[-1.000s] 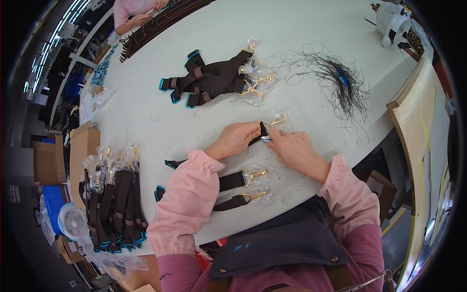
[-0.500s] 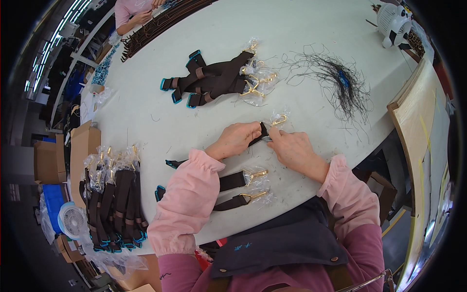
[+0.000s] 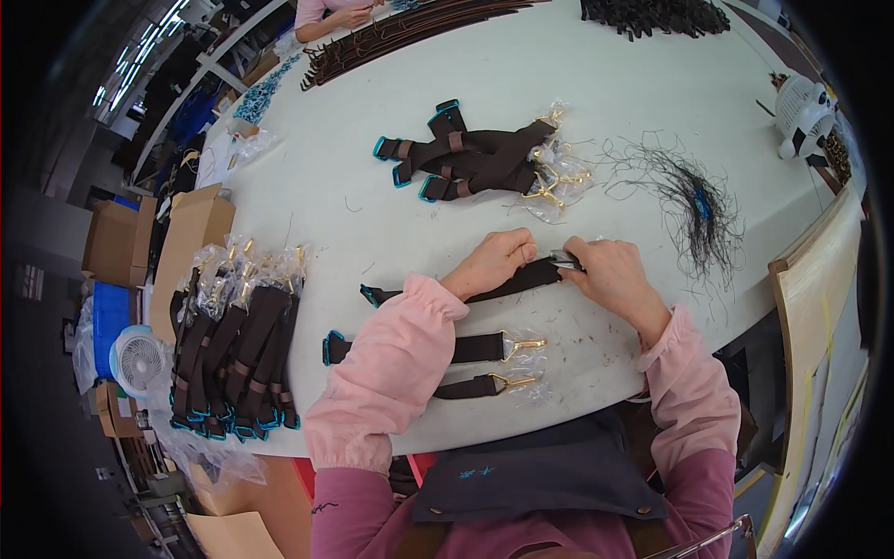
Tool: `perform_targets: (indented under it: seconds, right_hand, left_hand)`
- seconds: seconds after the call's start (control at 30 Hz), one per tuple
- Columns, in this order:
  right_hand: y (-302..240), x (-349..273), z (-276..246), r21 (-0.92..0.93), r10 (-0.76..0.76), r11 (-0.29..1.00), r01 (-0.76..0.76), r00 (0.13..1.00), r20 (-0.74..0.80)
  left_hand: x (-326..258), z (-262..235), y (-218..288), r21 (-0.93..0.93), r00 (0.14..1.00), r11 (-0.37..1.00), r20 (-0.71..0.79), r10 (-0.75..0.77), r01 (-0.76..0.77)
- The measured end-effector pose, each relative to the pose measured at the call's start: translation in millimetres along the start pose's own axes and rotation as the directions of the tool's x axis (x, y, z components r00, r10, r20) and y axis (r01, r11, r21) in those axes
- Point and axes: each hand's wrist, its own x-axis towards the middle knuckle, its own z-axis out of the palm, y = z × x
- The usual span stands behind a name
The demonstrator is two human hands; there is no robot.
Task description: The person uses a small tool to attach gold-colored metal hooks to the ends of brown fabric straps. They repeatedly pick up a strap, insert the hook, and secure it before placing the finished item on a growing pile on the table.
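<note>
My left hand (image 3: 494,263) is closed in a pinch just over a dark brown webbing strap (image 3: 523,280); what its fingertips hold is too small to make out. In my right hand (image 3: 615,275) are small metal thread snips (image 3: 563,260), their pointed blades at the strap's right end. A teal buckle (image 3: 372,295) shows at this strap's left end. Nearer to me lie two similar straps, an upper strap (image 3: 479,348) and a lower strap (image 3: 466,388), with gold clasps (image 3: 526,345) in clear plastic. My left sleeve covers part of them.
Beyond my hands lies a pile of crossed straps (image 3: 484,158). A tangle of dark threads (image 3: 698,200) is at right, a strap bundle (image 3: 237,349) at the left edge. Farther off are a white fan (image 3: 803,116), brown strips (image 3: 410,42) and another person's hand (image 3: 349,17).
The whole view has shifted, so the table things appear farther right. My left fingers have come up off the strap into a pinch, and the snips' blades now show at my right hand.
</note>
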Motion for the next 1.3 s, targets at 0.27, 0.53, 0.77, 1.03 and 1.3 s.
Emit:
perform_targets:
  seconds: [0.27,0.53,0.77,1.03,1.3]
  right_hand:
    - [4,1,11,0.1,-0.014,0.995,0.015,1.0,-0.01]
    - [14,0,18,0.205,-0.104,0.972,0.113,0.993,-0.055]
    - [18,2,13,0.304,-0.103,0.949,0.088,0.994,0.033]
    - [20,5,16,0.389,-0.087,0.919,0.067,0.996,0.034]
    - [23,10,9,0.245,-0.079,0.963,0.113,0.986,-0.144]
  left_hand:
    - [0,8,0,-0.803,0.969,0.579,-0.005,-0.247,0.143]
    - [1,13,3,0.424,0.999,0.906,-0.025,0.034,-0.02]
    - [6,6,12,0.607,0.982,0.789,0.188,-0.027,-0.094]
    - [-2,19,-8,0.631,0.949,0.723,0.069,0.307,-0.28]
    - [3,20,-12,0.514,0.928,0.797,-0.001,0.372,-0.319]
